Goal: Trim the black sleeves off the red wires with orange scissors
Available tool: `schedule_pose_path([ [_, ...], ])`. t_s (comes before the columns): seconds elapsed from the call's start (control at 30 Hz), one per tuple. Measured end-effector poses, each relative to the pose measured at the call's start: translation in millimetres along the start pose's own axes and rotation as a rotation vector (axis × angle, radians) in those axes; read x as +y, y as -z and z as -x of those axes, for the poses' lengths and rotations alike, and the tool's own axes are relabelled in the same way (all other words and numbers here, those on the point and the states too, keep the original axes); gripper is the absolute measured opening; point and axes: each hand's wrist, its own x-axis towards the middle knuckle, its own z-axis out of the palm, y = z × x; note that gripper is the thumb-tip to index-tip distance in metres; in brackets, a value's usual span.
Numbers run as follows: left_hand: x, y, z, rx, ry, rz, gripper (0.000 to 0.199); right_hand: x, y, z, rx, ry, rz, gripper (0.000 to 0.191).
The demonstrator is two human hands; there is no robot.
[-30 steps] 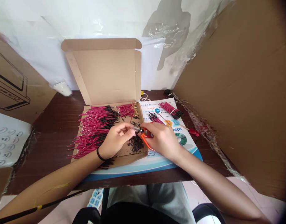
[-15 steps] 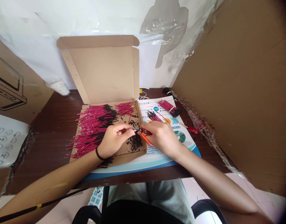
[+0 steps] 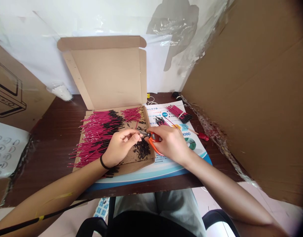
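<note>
The left hand (image 3: 120,147) is nearly closed, a thin wire (image 3: 140,132) being pinched at the fingertips. The right hand (image 3: 170,144) is curled firmly around orange-handled scissors (image 3: 154,146), whose blades are directed leftward; whether the blades are parted cannot be told. The wire lies just above the centre of the frame, its long axis running almost level from the left fingertips toward the blades. Whether wire and blades are touching is too small to be settled. The wire is held by the left hand, while the right hand is nearer the blades. A black band (image 3: 103,163) is worn on the left wrist. Beneath the hands, a heap of black scraps (image 3: 142,148) is seen in an open cardboard box (image 3: 106,74), with a mass of red wires with black sleeves (image 3: 99,138) to the left and a gold-tipped red bundle (image 3: 133,114) at the back. To the right, a banded red bundle (image 3: 178,113) lies on a printed leaflet (image 3: 194,154), with a red-handled tool (image 3: 203,136) beyond. The leaflet's small Chinese heading appears to read 核心业务, though it is partly hidden; no brand can be made out. A cardboard panel (image 3: 240,98) stands at the right of the frame.
</note>
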Motion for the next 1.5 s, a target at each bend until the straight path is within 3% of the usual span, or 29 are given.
schedule_pose_path([
  [0.37,2.3,0.3,-0.7,0.069,-0.017,-0.083,0.027,-1.2,-2.8,0.4,-0.069,-0.002,0.043,0.023],
  [0.6,3.1,0.6,0.2,0.032,0.000,-0.103,0.029,2.2,0.9,0.1,-0.130,0.014,0.104,0.024],
  [0.97,3.7,-1.6,0.0,0.094,-0.007,0.035,0.023,0.4,-2.0,0.4,0.008,-0.007,0.000,0.023],
  [1.5,5.8,0.1,1.0,0.058,0.022,-0.099,0.025,0.0,4.1,-0.6,-0.152,0.039,0.099,0.023],
])
